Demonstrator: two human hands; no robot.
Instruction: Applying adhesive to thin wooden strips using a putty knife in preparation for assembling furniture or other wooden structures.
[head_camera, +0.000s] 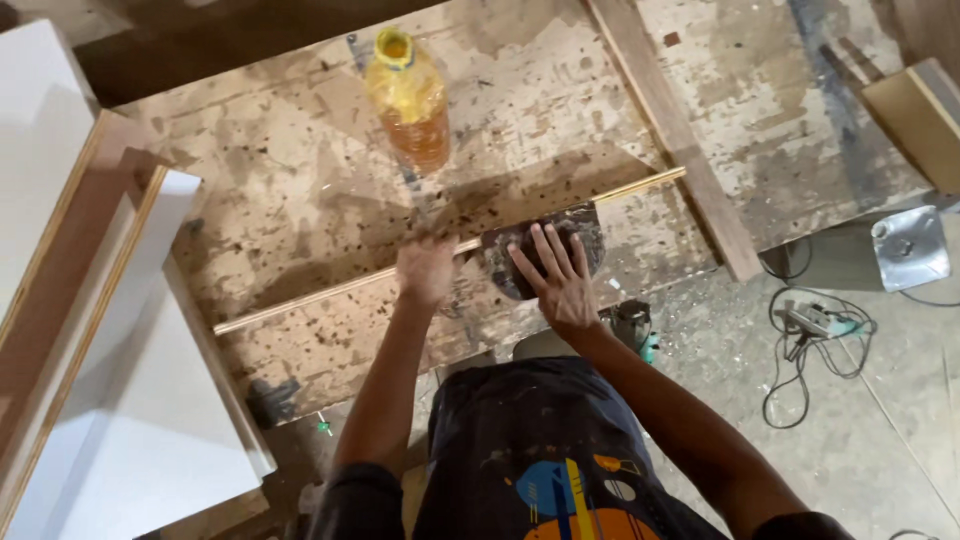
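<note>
A long thin wooden strip (330, 287) lies slantwise across a stained plywood worktop (300, 180). My left hand (425, 268) is closed over the strip near its middle. My right hand (556, 272) lies flat with fingers spread on a dark stained cloth or pad (520, 245) that rests on the strip just to the right of my left hand. The strip goes on past the cloth toward the upper right (650, 183).
A plastic bottle (408, 100) of amber liquid stands behind the hands. A wooden batten (670, 130) crosses the worktop at the right. White-faced boards (130, 380) lie at the left. A power tool (630, 322), cables (810, 340) and a metal box (908, 248) are on the floor.
</note>
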